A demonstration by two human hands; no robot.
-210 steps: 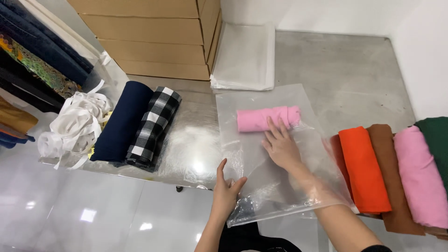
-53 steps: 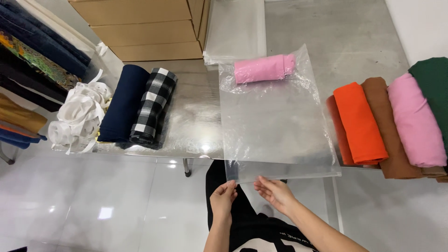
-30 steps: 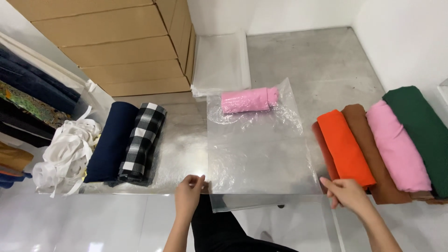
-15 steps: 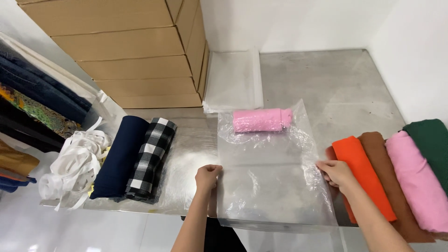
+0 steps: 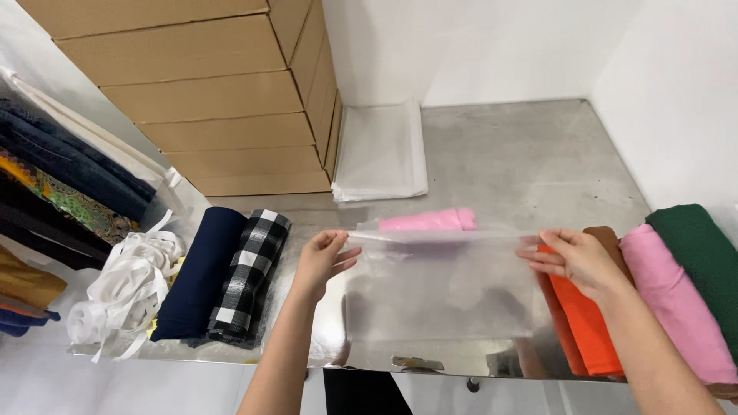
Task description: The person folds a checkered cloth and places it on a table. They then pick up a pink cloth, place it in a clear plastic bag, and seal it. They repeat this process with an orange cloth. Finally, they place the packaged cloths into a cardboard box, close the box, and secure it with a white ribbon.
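A clear plastic bag is lifted off the steel table, stretched between both hands. My left hand pinches its upper left corner. My right hand pinches its upper right corner. A rolled pink cloth shows just above the bag's top edge; whether it sits inside the bag or behind it I cannot tell.
Rolled cloths lie at the right: orange, brown, pink, dark green. At the left are a navy roll, a checked black-and-white roll and white straps. Spare clear bags lie beside stacked cardboard boxes.
Both hands moved from the bag's near edge to its sides, then lifted it, raising the bag's near part off the table toward the pink roll.
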